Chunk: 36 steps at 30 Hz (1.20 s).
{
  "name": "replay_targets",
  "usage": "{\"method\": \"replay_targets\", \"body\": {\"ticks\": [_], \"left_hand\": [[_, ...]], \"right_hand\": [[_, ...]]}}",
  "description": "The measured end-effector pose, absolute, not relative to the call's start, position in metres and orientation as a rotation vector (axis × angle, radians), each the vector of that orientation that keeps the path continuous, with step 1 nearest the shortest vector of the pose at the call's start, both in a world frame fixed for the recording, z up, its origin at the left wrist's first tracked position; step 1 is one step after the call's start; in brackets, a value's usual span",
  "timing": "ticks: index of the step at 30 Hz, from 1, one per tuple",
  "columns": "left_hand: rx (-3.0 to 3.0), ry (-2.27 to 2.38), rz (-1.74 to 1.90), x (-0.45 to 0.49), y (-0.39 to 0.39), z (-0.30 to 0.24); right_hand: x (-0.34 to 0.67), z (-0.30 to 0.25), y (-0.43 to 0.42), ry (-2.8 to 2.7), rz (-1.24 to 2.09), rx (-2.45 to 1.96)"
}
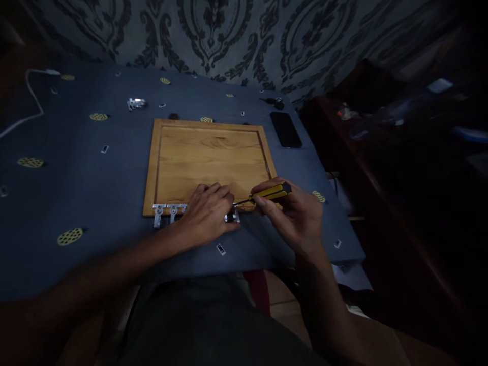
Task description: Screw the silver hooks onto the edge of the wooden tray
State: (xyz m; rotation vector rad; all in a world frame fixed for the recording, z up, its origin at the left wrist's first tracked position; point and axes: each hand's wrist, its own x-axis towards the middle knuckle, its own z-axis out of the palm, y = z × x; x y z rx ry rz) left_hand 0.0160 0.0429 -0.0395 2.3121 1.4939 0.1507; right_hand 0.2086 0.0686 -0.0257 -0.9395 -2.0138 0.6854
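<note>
A wooden panel (213, 157) with a raised frame lies flat on the blue-covered table. Along its near edge sit several metal hinges (158, 214), partly over the edge. My left hand (208, 213) rests on that edge, its fingers closed around a metal hinge (233, 215) whose right end shows. Between the thumb and fingers of my right hand (293, 216) is a yellow-and-black screwdriver (272, 192). Its thin shaft points left, and the tip reaches the held hinge. Whether the tip sits in a screw is too small to tell.
Another metal hinge (136, 103) lies at the back left. A black phone (285, 129) is right of the panel, with a small dark object (275, 103) behind it. A white cable (36, 99) crosses the left side. Patterned fabric (213, 35) hangs behind the table.
</note>
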Motion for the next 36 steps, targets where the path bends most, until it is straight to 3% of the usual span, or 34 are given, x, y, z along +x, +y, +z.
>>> {"method": "replay_targets", "body": {"ticks": [11,18,36], "left_hand": [[2.332,1.480,0.197,0.014,0.043,-0.040],[2.330,1.480,0.196,0.015,0.043,-0.040],[2.312,1.489,0.134,0.017,0.044,-0.034]], "right_hand": [[0.207,-0.032,0.054,-1.472,0.498,-0.993],[0.210,-0.044,0.049,-1.565,0.657,-1.070],[0.209,-0.055,0.050,-1.648,0.621,-1.097]]}}
